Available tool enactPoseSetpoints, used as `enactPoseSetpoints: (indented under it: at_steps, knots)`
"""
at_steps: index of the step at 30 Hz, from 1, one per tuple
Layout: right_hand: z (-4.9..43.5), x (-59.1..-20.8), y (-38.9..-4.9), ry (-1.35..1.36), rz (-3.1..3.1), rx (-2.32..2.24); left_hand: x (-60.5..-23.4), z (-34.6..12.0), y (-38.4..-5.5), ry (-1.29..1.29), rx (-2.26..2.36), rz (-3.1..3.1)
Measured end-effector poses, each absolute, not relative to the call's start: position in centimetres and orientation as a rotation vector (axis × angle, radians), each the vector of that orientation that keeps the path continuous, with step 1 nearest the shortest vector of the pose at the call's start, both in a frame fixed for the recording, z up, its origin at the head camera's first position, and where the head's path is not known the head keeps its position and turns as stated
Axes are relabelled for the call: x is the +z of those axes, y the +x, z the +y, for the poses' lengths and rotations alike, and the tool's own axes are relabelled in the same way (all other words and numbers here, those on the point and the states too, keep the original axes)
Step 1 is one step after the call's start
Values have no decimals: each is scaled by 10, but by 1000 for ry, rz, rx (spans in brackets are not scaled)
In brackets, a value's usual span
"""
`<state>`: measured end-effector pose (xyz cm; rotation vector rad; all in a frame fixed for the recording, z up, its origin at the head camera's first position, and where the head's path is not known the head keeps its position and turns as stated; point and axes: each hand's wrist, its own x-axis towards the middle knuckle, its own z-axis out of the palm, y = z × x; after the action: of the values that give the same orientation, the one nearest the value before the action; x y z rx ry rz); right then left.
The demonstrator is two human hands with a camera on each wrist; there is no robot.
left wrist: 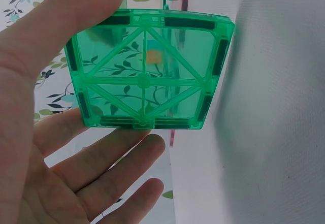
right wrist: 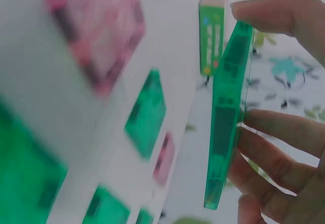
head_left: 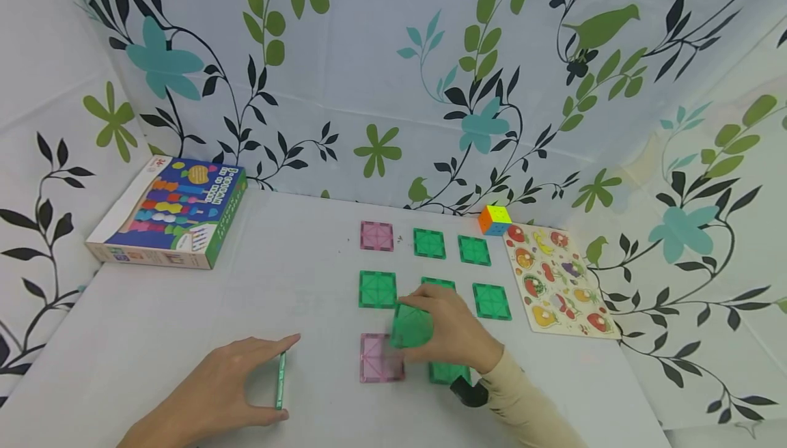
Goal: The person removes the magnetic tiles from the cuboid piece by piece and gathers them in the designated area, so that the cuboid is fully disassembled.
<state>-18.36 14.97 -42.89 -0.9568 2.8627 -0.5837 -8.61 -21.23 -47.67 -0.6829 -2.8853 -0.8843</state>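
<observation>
My left hand [head_left: 212, 390] pinches a green translucent square magnetic tile [left wrist: 144, 76] between thumb and fingers. The head view shows this tile edge-on, at the left of the laid-out tiles. A second green tile [head_left: 410, 326] is gripped by its edges in my right hand [head_left: 453, 325], above the table and tilted. It overlaps a pink tile [head_left: 376, 358] in the head view. Behind my right fingers, a green tile [head_left: 438, 284] is partly hidden, and another green tile [head_left: 449, 372] shows below the hand. Left of that hand lies a green tile [head_left: 378, 289].
At the back are a pink tile [head_left: 376, 236] and two green tiles [head_left: 429, 243]; one green tile [head_left: 492, 301] lies to the right. A colourful cube [head_left: 494, 220] stands by a fruit puzzle board [head_left: 559, 281]. The game box [head_left: 169, 212] sits at back left, before patterned cloth [head_left: 369, 79].
</observation>
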Motion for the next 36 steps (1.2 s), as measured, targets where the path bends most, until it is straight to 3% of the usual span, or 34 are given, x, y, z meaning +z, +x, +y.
enactPoseSetpoints:
  at_steps: [17, 36]
  knots:
    - [303, -463, -178, -610, 2901, -487, -476, -212, -88, -659, -908, -2946]
    - [320, -475, -172, -615, 2793, -349, -476, -210, -88, -655, -885, -2954]
